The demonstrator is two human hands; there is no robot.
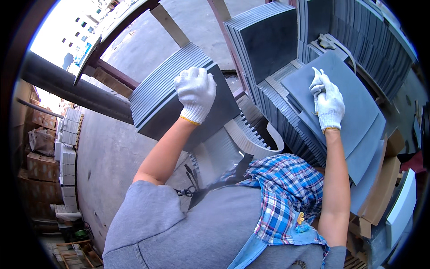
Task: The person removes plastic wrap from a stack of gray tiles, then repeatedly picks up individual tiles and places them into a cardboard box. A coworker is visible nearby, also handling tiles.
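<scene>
Lower slabs [309, 134] of the pile, hidden beneath the top slab [345, 98]

We've got brown cardboard boxes [41, 167] stacked at far left, and flattened brown cardboard sheets [381, 188] leaning at lower right under the slabs.

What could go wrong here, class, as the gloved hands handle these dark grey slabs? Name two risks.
1. The left hand rests flat on a tilted stack of thin dark grey square slabs; with no closed grip, the stack might tip or fan out.
2. The right hand touches the loose top dark grey slab, which lies askew on uneven piles and may slide off.
</scene>
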